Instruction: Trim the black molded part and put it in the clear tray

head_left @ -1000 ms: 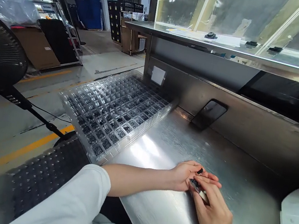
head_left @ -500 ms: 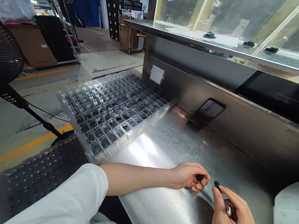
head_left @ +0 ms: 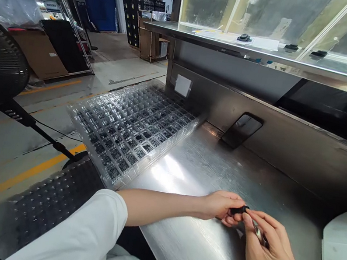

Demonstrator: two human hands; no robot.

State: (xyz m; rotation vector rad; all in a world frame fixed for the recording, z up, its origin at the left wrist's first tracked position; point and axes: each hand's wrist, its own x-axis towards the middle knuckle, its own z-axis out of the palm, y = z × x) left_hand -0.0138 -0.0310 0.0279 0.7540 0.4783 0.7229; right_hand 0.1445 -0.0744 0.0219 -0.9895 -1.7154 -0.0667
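In comes the right hand [head_left: 269, 250], swinging back to meet the left hand [head_left: 222, 205] after that half-second gap! Beneath them gleams the metal tabletop [head_left: 193, 253]; over at its left sits the clear tray [head_left: 133, 132], dark parts in its compartments. Left fingers pinch a black piece [head_left: 238, 209], right fingertips pinch its near end, a slim metallic tool [head_left: 258, 233] tucked in that right grip.
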